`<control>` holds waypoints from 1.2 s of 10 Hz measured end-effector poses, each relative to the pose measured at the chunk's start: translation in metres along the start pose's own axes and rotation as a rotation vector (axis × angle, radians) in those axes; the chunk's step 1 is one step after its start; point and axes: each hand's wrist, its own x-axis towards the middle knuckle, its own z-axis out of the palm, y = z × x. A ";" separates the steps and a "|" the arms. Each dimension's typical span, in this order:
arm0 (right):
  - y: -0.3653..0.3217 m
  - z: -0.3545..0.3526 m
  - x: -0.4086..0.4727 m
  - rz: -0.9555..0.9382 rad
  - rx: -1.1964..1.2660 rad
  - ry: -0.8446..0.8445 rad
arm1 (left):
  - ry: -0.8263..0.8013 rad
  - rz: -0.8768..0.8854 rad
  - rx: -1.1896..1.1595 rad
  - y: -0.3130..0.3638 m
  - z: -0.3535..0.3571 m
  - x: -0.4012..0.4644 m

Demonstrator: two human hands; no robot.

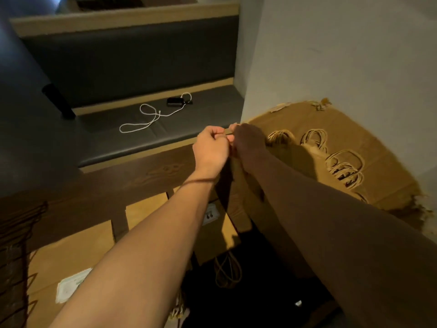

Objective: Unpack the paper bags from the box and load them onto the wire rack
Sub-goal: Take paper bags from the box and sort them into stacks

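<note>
An open cardboard box (pixel 383 147) stands at the right against the white wall. Inside it, brown paper bags (pixel 343 162) stand packed on edge, their twisted paper handles showing in rows. My left hand (pixel 210 147) and my right hand (pixel 248 140) meet at the box's near left corner. Both pinch the top of an upright cardboard flap (pixel 238 185) there, with fingers curled. My right hand and arm lie in shadow and hide part of the box's front edge. Dark wire bars (pixel 14 233), possibly the rack, show at the left edge.
A dark cushioned bench (pixel 146 67) lies ahead with a white cable (pixel 146 119) and a small black device (pixel 175 101) on its seat. A wooden rail (pixel 118 185) crosses in front of it. Below are flat cardboard boxes (pixel 71 252) with labels and a loose bag handle (pixel 227 271).
</note>
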 end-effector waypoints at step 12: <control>0.159 -0.139 0.003 0.436 0.689 0.218 | -0.471 -0.224 -0.174 0.011 0.154 -0.030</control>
